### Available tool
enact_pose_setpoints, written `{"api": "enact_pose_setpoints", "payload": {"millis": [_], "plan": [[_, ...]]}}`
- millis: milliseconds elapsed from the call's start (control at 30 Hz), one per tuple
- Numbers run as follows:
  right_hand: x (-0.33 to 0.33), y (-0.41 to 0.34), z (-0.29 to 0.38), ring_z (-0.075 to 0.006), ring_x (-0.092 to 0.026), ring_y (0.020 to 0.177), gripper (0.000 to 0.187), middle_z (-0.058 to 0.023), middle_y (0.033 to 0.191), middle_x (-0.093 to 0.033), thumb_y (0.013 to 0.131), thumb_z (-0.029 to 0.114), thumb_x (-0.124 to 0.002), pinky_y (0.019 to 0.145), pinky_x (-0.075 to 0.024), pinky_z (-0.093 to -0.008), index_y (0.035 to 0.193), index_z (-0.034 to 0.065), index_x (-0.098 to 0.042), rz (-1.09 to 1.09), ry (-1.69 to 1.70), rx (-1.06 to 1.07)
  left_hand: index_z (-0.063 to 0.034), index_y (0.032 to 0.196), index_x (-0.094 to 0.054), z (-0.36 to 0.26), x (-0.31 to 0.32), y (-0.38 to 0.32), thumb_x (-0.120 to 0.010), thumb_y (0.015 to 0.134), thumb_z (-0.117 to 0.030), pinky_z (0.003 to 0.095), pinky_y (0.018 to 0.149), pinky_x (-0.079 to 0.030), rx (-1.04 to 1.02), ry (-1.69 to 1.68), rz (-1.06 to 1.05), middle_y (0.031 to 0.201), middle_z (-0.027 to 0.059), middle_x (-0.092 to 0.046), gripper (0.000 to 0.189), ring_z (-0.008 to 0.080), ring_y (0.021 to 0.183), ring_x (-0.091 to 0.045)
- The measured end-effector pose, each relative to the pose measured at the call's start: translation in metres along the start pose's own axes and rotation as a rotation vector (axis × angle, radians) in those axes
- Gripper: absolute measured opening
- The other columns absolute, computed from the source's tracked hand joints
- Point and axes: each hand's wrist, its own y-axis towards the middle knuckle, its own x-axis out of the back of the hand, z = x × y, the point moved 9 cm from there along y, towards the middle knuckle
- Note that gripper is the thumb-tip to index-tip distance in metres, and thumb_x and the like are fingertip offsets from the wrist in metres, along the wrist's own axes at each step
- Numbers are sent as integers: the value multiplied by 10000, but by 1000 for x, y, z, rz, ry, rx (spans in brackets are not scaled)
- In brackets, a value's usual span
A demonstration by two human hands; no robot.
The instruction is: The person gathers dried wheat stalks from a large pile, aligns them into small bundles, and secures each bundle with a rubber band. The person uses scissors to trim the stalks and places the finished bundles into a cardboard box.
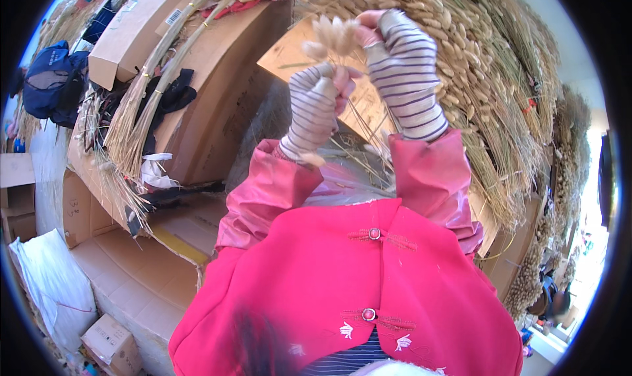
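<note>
Striped fingerless gloves cover both hands. My left hand is closed around the thin stems of a small bunch of dried bunny-tail grass, whose fluffy heads fan out above the fingers. Up and to the right, my right hand has its thumb and fingertips at the right edge of those heads; whether it pinches one is not clear. Behind both hands lies a wooden board. A large pile of dried bunny-tail grass spreads beside and behind my right hand, its stems running down to the right.
Tied bundles of dried grass lie across cardboard boxes on the left. An open cardboard box stands lower left, near a white sack and a small carton. A dark blue bag is at the far left.
</note>
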Motion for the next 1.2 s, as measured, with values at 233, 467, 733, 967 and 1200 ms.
{"api": "enact_pose_setpoints", "payload": {"millis": [233,467,733,967,1200], "plan": [[-7,-77,-85,-81,-453,505,178,-9,589,-569,812,190,-632,489,-403,-259,774,16,-624,848,-140,-562,49,938,-559,27,37,7,-571,878,-231,157,430,-253,117,-225,-162,652,-23,-453,287,14,468,-293],[-38,-151,-87,-101,-504,504,168,-12,572,-548,813,181,-616,471,-419,-271,794,14,-620,1085,306,-734,41,936,-547,32,39,10,-566,887,-256,165,435,-253,112,-188,-142,658,-21,-447,302,15,473,-290],[-27,-118,-81,-99,-479,555,102,-21,570,-530,807,99,-588,523,-412,-266,761,8,-586,792,197,-628,35,918,-560,28,38,8,-557,888,-238,164,427,-245,113,-132,-151,656,-24,-457,275,12,469,-291],[-6,-20,6,-153,-511,575,77,-85,635,-555,824,69,-579,559,-424,-282,770,14,-581,168,208,-46,27,798,-602,9,15,2,-565,875,-169,176,386,-259,53,-90,-151,600,1,-504,214,24,442,-364],[-21,1,22,-167,-559,557,80,-87,604,-549,803,78,-603,533,-440,-296,794,0,-590,135,209,-128,5,684,-566,-8,-6,-8,-593,843,-175,183,379,-244,-21,-200,-43,553,-13,-452,242,40,439,-368]]}}
